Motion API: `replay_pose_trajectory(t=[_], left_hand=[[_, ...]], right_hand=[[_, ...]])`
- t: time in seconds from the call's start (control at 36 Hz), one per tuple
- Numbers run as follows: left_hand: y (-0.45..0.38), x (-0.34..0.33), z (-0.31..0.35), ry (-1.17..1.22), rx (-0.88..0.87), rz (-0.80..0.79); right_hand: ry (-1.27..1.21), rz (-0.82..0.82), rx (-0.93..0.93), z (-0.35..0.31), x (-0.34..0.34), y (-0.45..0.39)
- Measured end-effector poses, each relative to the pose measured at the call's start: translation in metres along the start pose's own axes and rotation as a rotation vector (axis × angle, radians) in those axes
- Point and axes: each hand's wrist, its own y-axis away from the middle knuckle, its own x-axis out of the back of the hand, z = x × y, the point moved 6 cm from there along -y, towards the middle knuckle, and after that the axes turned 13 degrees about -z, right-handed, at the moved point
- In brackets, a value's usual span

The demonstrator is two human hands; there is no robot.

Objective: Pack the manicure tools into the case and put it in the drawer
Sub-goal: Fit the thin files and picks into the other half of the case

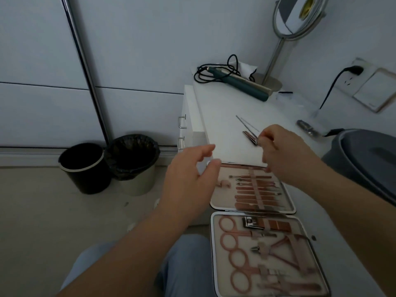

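Note:
The manicure case (216,236) lies open on the white desk (220,116), both halves lined with rose-gold tools: scissors, clippers and several slim picks under straps. My right hand (285,155) hovers above the far half and pinches a nail clipper (251,138) by one end, lifted just off the desk. Two thin metal picks (246,123) lie on the desk just beyond the clipper. My left hand (190,179) floats at the case's far left corner, fingers apart, holding nothing. A drawer unit (188,123) with metal handles stands at the desk's left end.
A green hair straightener (240,83) with coiled cord and a round stand mirror (295,16) sit at the back of the desk. Two waste bins (107,163) stand on the floor to the left. A grey chair (364,159) is at the right. A wall socket (353,70) holds a plug.

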Motion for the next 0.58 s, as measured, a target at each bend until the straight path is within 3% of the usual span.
replay_pose_trajectory(t=[0.19,0.36,0.5,0.58], left_hand=[[-0.014,-0.018,0.028,0.336,0.11,-0.194],[-0.009,-0.029,0.034,0.352,0.082,-0.246],[-0.007,-0.031,0.035,0.305,0.044,-0.207],[-0.008,-0.036,0.034,0.265,0.045,-0.187]], right_hand=[[-0.171,-0.083,0.032,0.0,-0.013,0.054],[-0.196,-0.06,0.093,0.01,-0.018,0.071],[-0.372,-0.051,0.214,0.015,-0.019,0.072],[-0.31,0.004,0.269,0.014,-0.017,0.074]])
